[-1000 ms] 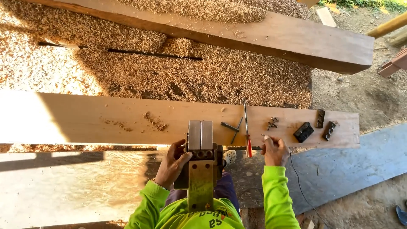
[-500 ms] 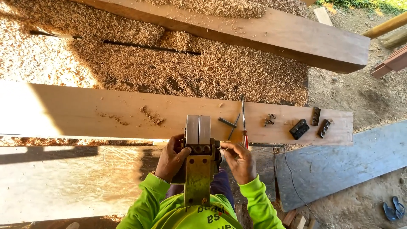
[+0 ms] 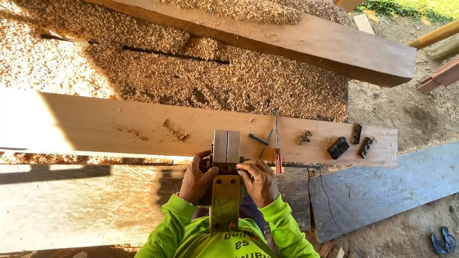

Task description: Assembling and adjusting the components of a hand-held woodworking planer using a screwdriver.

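Left hand (image 3: 197,177): gripping power planer (image 3: 225,177), as before | Right hand (image 3: 259,180): moved off plank (image 3: 143,129), now gripping planer too | Planer: at plank's near edge, by screwdriver (image 3: 277,148) | 2-handed hold, looks steadier.

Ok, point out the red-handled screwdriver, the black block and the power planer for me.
red-handled screwdriver (image 3: 278,163), head view, on its red handle.
black block (image 3: 338,147), head view, its top face.
power planer (image 3: 226,146), head view, its metal sole.

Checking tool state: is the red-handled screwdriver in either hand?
No, the red-handled screwdriver lies on the wooden plank, right of both hands on the metal tool.
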